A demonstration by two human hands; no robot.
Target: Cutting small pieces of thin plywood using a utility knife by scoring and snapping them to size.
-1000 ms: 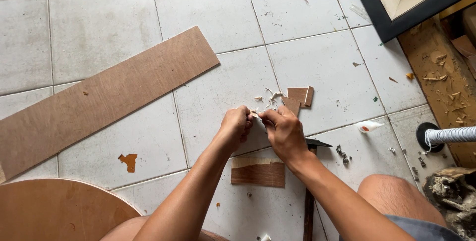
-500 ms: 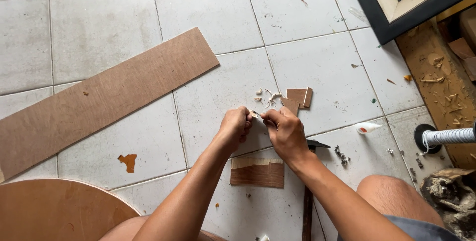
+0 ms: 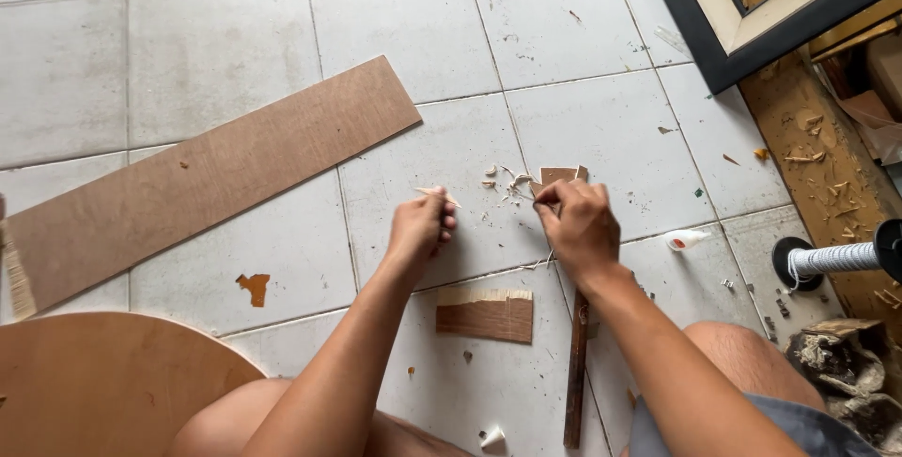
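Observation:
My left hand (image 3: 421,230) pinches a thin pale wood sliver (image 3: 438,196) that points up and to the left. My right hand (image 3: 580,224) is a hand's width to the right, its fingers closed in a fist; I cannot see what is inside it. A fine pale shaving (image 3: 542,263) trails below that fist. Just beyond the right hand lie small brown wood pieces (image 3: 560,175) and a scatter of light shavings (image 3: 507,185) on the white tiled floor. A small rectangular wood offcut (image 3: 486,315) lies between my forearms.
A long brown board (image 3: 216,170) lies diagonally at the left. A round wooden panel (image 3: 103,382) sits at the bottom left. A dark stick (image 3: 575,372), a small white bottle (image 3: 686,239), a black spool with white cord (image 3: 832,259) and a black-framed panel (image 3: 752,20) are at the right.
My hands, joined over the sliver before, have pulled apart. The left hand moved left with the sliver; the right hand stayed near the wood pieces.

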